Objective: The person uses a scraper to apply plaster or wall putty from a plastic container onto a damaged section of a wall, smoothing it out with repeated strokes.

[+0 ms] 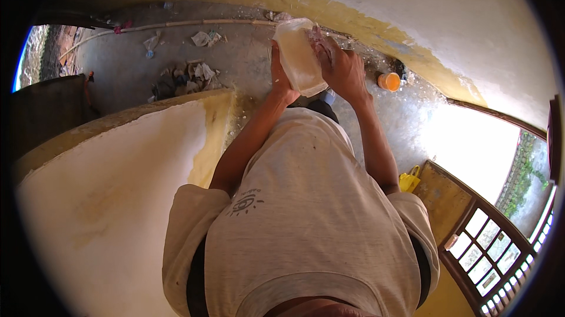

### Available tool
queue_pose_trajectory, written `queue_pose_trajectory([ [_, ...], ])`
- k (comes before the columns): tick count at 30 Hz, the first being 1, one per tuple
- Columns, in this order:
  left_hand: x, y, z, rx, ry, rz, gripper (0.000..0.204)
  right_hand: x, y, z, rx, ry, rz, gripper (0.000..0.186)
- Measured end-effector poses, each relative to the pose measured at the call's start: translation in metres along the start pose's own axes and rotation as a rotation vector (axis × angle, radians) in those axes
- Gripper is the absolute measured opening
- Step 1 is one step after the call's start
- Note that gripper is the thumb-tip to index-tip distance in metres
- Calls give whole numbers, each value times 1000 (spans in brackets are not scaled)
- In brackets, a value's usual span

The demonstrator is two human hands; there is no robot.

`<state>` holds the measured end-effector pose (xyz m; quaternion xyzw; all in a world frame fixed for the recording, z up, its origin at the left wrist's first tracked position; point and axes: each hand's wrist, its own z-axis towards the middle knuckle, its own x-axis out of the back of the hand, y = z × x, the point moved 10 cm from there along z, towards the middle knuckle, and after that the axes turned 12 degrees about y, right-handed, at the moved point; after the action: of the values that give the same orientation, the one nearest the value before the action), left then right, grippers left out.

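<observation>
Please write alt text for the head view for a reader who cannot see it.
Seen from above, a person in a grey T-shirt holds a pale, translucent plastic container in both hands, left hand at its side, right hand on its edge. Below lie a grey concrete floor with paper scraps and an orange cup.

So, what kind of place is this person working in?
Probably a house under painting or repair: the wall is part yellow, part white, debris litters the concrete floor, and both hands, left and right, hold a whitish container.
</observation>
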<state>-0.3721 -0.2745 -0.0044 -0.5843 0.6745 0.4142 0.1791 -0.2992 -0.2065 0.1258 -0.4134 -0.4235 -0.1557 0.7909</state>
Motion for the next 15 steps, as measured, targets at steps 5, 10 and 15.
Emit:
queue_pose_trajectory([
  [5,2,-2,6,8,-16,-17,86,13,-8,6,44,88,4,32],
  [10,2,9,11,-56,-27,-51,81,3,9,1,-126,69,136,31],
  [15,-8,15,5,-56,-80,-102,73,8,-3,0,-136,93,179,30],
])
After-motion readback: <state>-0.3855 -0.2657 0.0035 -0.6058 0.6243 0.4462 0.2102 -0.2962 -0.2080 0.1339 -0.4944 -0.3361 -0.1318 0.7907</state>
